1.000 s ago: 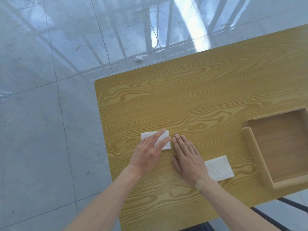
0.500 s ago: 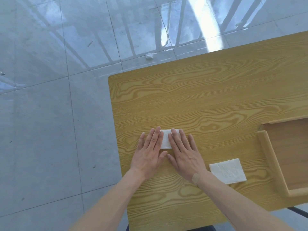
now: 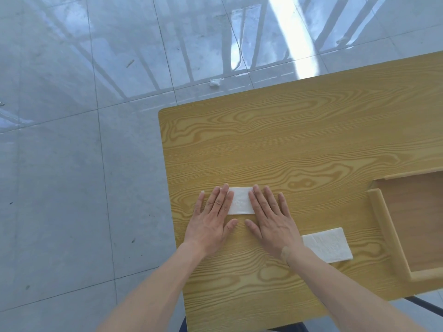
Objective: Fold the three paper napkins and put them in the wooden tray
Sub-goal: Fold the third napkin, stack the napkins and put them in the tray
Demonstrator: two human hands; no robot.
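Both hands have spread apart: left hand (image 3: 211, 221) and right hand (image 3: 271, 221) press flat, released, on the napkin (image 3: 241, 200) on the counter (image 3: 287, 144). Uneven pressure could skew the crease.

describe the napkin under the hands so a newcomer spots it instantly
On the wooden table, left of the wooden tray, find the two flat hands. The pressed napkin is the narrow white strip between them; the other napkin lies untouched nearer the tray.
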